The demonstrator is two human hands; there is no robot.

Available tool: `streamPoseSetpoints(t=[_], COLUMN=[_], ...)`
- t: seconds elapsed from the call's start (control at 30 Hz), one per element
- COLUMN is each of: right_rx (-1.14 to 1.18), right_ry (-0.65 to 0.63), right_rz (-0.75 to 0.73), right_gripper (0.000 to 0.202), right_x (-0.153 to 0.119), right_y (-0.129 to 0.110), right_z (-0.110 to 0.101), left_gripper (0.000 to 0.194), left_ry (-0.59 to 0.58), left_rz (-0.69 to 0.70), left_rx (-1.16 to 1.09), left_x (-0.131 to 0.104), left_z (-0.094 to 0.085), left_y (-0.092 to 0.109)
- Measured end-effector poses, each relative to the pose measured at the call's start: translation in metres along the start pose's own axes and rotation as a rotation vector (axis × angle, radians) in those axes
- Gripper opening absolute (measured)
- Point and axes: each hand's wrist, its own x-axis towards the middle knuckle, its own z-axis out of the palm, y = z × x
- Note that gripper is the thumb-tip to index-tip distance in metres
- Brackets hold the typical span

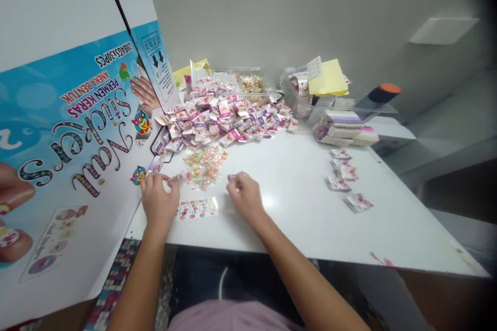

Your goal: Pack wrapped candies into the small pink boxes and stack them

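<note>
My left hand [160,200] is over the left part of the white table [287,217], its thumb and fingers closed in a pinch. A small pale thing shows at its fingertips, too blurred to name. Beside it lies a strip of nail stickers [199,208] with colourful printed designs. My right hand [245,195] is closed to the right of the strip, and whatever its fingers grip is too small to make out. Between and just beyond my hands lies a loose pile of small clear-wrapped candies [204,166] in orange, yellow and green.
A large printed carton [89,129] stands along the left. Behind the candies is a heap of small pink and purple boxes [229,119]. Clear bins [256,83] stand at the back. Stacked flat boxes [341,126] and several small packs [344,170] are on the right.
</note>
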Motion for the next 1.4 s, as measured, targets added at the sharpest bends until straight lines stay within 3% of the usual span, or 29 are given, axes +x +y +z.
streamPoseSetpoints(t=[0.07, 0.13, 0.2, 0.3, 0.37, 0.47, 0.57, 0.67, 0.77, 0.9, 1.0, 1.07, 1.13, 1.2, 1.4], right_rx=[0.096, 0.221, 0.420, 0.684, 0.780, 0.880, 0.782, 0.682, 0.741, 0.811, 0.713, 0.606, 0.499, 0.424, 0.239], right_ry=[-0.006, -0.043, -0.059, -0.008, 0.039, 0.118, 0.313, 0.476, 0.538, 0.441, 0.322, 0.162, -0.021, -0.158, -0.275], right_rz=[0.044, 0.089, 0.193, 0.372, 0.417, 0.428, 0.457, 0.467, 0.477, 0.436, 0.200, -0.003, -0.146, -0.199, -0.204], right_gripper=[0.033, 0.032, 0.024, 0.030, 0.029, 0.026, 0.026, 0.027, 0.030, 0.028, 0.014, 0.012, 0.015, 0.018, 0.015], right_x=[-0.013, -0.030, -0.046, -0.066, -0.075, -0.084, -0.085, -0.080, -0.074, -0.070, -0.067, -0.063, -0.059, -0.056, -0.055], right_y=[0.006, 0.011, 0.015, 0.016, 0.010, -0.009, -0.029, -0.037, -0.036, -0.031, -0.028, -0.027, -0.026, -0.025, -0.027], right_z=[-0.020, -0.037, -0.049, -0.057, -0.056, -0.045, -0.031, -0.020, -0.016, -0.024, -0.041, -0.055, -0.068, -0.078, -0.092], left_gripper=[0.010, 0.015, 0.013, 0.010, 0.010, 0.024, 0.048, 0.055, 0.057, 0.042, 0.032, 0.029, 0.029, 0.030, 0.028], left_ry=[0.131, 0.167, 0.072, -0.061, -0.134, -0.287, -0.416, -0.432, -0.472, -0.573, -0.716, -0.842, -0.954, -1.046, -1.277], left_rz=[-0.031, -0.095, -0.205, -0.432, -0.562, -0.700, -0.924, -1.139, -1.007, -0.732, -0.543, -0.437, -0.388, -0.356, -0.270], left_rx=[-0.301, -0.670, -0.956, -1.090, -1.081, -1.129, -1.328, -1.600, -1.695, -1.518, -1.353, -1.299, -1.290, -1.277, -1.204], left_x=[-0.018, -0.041, -0.062, -0.081, -0.083, -0.082, -0.087, -0.099, -0.109, -0.109, -0.098, -0.089, -0.082, -0.078, -0.074], left_z=[-0.009, -0.015, -0.016, -0.009, -0.002, 0.003, -0.004, -0.018, -0.027, -0.026, -0.025, -0.025, -0.028, -0.030, -0.036], left_y=[0.018, 0.041, 0.066, 0.100, 0.117, 0.137, 0.155, 0.167, 0.167, 0.150, 0.132, 0.121, 0.113, 0.108, 0.100])
